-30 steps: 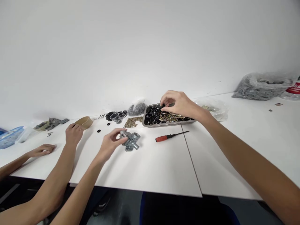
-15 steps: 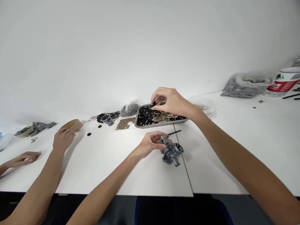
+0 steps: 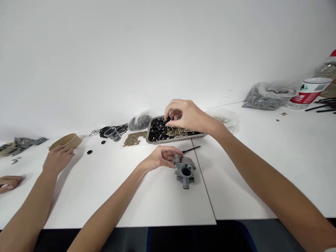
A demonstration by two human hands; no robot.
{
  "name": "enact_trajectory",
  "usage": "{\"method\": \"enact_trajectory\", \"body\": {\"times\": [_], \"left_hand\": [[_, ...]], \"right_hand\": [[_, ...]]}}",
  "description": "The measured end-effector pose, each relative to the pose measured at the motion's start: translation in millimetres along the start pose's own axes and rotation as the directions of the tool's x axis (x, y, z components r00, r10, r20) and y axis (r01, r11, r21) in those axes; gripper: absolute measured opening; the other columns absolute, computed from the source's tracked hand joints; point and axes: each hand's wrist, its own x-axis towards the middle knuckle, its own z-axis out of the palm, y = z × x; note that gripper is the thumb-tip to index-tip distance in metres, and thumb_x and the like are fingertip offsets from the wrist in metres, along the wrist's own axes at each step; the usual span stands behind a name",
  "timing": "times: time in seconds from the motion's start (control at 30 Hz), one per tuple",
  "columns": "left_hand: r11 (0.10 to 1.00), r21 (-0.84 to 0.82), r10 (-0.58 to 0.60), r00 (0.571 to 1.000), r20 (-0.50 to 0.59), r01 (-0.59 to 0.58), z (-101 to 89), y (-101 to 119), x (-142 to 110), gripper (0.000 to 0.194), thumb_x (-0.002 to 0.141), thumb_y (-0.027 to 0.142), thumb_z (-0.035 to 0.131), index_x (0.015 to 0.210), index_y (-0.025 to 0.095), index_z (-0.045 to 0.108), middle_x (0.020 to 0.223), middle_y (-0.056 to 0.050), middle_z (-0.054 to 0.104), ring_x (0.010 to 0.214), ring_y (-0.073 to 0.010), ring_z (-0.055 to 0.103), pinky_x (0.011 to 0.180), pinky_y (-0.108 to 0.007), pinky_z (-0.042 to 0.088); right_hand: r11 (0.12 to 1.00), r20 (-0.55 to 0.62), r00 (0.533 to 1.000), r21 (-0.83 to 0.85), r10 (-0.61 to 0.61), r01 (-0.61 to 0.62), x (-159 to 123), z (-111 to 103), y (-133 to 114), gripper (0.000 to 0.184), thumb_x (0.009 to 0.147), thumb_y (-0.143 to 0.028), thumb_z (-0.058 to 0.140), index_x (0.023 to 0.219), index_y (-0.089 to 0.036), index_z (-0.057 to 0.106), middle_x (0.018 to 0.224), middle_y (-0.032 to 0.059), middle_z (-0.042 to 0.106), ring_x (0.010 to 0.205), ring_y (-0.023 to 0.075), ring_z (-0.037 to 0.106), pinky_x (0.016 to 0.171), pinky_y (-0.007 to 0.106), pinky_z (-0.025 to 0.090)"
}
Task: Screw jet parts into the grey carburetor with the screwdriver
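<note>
My left hand [image 3: 160, 158] is closed on a grey metal carburetor body [image 3: 185, 170] that rests on the white table [image 3: 147, 196], its round opening turned toward me. My right hand [image 3: 185, 115] hovers over the left end of a metal tray [image 3: 154, 141] filled with small black parts and brass pieces. Its fingertips pinch a small black part [image 3: 167, 120] just above the pile. A screwdriver's black shaft [image 3: 191, 149] sticks out behind my left hand; the handle is hidden.
A co-worker's hand [image 3: 57, 158] rests by a brown paper bowl [image 3: 67, 140]; another hand [image 3: 9, 182] lies at the far left. Behind are brass screws [image 3: 133, 137], a plastic cup [image 3: 112, 133], black rings [image 3: 105, 130], bagged parts [image 3: 267, 94] and a bottle [image 3: 309, 90].
My left hand slid the carburetor body to the right, over the screwdriver, and turned its opening toward me. My right hand stayed over the tray, fingers pinched on a black part.
</note>
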Motion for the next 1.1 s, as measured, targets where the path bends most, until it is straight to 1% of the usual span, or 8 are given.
{"method": "enact_trajectory", "body": {"times": [0.17, 0.27, 0.37, 0.43, 0.7, 0.9, 0.97, 1.1], "left_hand": [[0.999, 0.021, 0.046, 0.998, 0.034, -0.047, -5.1, 7, -14, 0.058, 0.064, 0.015, 0.084, 0.119, 0.018, 0.068, 0.127, -0.016, 0.066, 0.121, -0.0276, 0.062, 0.096, -0.039, 0.056], [0.973, 0.071, 0.23, 0.961, -0.152, -0.221, -11.4, 12, -21, 0.046, 0.074, 0.022, 0.079, 0.118, 0.017, 0.066, 0.116, -0.015, 0.071, 0.11, -0.0255, 0.068, 0.095, -0.041, 0.057], [0.871, 0.319, 0.487, 0.738, -0.467, -0.373, -19.3, 13, -21, 0.037, 0.076, 0.028, 0.078, 0.111, 0.018, 0.067, 0.098, -0.008, 0.071, 0.085, -0.0157, 0.069, 0.08, -0.031, 0.058], [0.816, 0.436, 0.573, 0.635, -0.518, -0.381, -22.9, 10, -18, 0.04, 0.074, 0.029, 0.08, 0.111, 0.02, 0.068, 0.095, -0.005, 0.068, 0.078, -0.0117, 0.065, 0.074, -0.026, 0.056], [0.833, 0.389, 0.553, 0.597, -0.582, -0.393, -23.2, -4, -9, 0.037, 0.06, 0.035, 0.089, 0.088, 0.017, 0.074, 0.08, -0.002, 0.07, 0.071, -0.0122, 0.065, 0.072, -0.029, 0.058], [0.885, 0.28, 0.465, 0.698, -0.544, -0.371, -25.3, -4, -8, 0.036, 0.06, 0.037, 0.089, 0.079, 0.014, 0.069, 0.072, -0.004, 0.07, 0.068, -0.0143, 0.068, 0.068, -0.029, 0.059], [0.887, 0.281, 0.461, 0.692, -0.555, -0.366, -26.1, -5, -8, 0.037, 0.06, 0.036, 0.089, 0.08, 0.014, 0.068, 0.068, -0.003, 0.069, 0.063, -0.014, 0.067, 0.064, -0.028, 0.058], [0.892, 0.258, 0.45, 0.681, -0.578, -0.372, -28.1, -7, -7, 0.035, 0.063, 0.036, 0.087, 0.079, 0.014, 0.065, 0.064, -0.004, 0.069, 0.055, -0.0144, 0.066, 0.056, -0.028, 0.056]], "right_hand": [[0.999, 0.032, 0.998, -0.017, 0.052, -0.051, 3, 12, 6, 0.014, 0.079, -0.025, 0.073, 0.087, -0.016, 0.065, 0.097, 0.0043, 0.061, 0.077, 0.0111, 0.055, 0.07, 0.028, 0.048], [0.997, 0.051, 0.996, -0.032, 0.074, -0.072, 4, 23, 14, 0.016, 0.079, -0.027, 0.074, 0.086, -0.016, 0.065, 0.095, 0.0043, 0.062, 0.077, 0.0113, 0.056, 0.068, 0.028, 0.047], [0.992, 0.08, 0.989, -0.025, 0.125, -0.123, 4, 37, 22, 0.017, 0.079, -0.03, 0.075, 0.084, -0.017, 0.065, 0.084, 0.0025, 0.063, 0.072, 0.0109, 0.056, 0.064, 0.026, 0.045], [0.987, 0.113, 0.98, -0.007, 0.163, -0.163, 3, 48, 25, 0.019, 0.078, -0.032, 0.075, 0.083, -0.017, 0.064, 0.076, 0.001, 0.062, 0.068, 0.0107, 0.055, 0.062, 0.025, 0.043], [0.967, 0.135, 0.966, 0.102, 0.221, -0.235, -2, 78, 21, 0.02, 0.079, -0.022, 0.071, 0.091, -0.019, 0.055, 0.075, -0.0011, 0.064, 0.073, 0.0127, 0.061, 0.066, 0.025, 0.046], [0.961, 0.139, 0.962, 0.12, 0.233, -0.25, -29, 73, 22, 0.028, 0.092, -0.044, 0.059, 0.104, -0.019, 0.055, 0.103, 0.0049, 0.065, 0.081, 0.0133, 0.062, 0.071, 0.027, 0.046], [0.954, 0.123, 0.956, 0.104, 0.267, -0.28, -45, 70, 24, 0.034, 0.094, -0.049, 0.057, 0.109, -0.019, 0.057, 0.112, 0.0069, 0.063, 0.087, 0.0143, 0.061, 0.074, 0.027, 0.045], [0.89, 0.228, 0.906, 0.212, 0.356, -0.403, -77, 71, 32, 0.036, 0.095, -0.051, 0.054, 0.105, -0.018, 0.064, 0.095, 0.0043, 0.065, 0.075, 0.0121, 0.056, 0.066, 0.025, 0.042]]}}
